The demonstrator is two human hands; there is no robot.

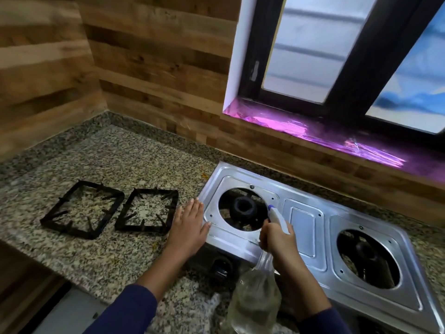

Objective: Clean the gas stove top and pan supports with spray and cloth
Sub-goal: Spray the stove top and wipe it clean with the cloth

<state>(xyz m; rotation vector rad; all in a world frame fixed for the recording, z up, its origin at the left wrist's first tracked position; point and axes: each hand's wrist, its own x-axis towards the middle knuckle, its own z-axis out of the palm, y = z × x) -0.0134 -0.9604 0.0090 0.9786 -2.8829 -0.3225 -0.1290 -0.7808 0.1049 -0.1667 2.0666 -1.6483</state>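
Over granite counter (115, 150), left grip (190, 225) spreads flat, right grip (279, 239) clutches blurred spray bottle (255, 297).

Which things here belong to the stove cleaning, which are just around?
Job: gas stove top; spray bottle gripped by right hand; left hand at stove's edge; two pan supports on granite countertop.
Around: window; pink foil on sill.
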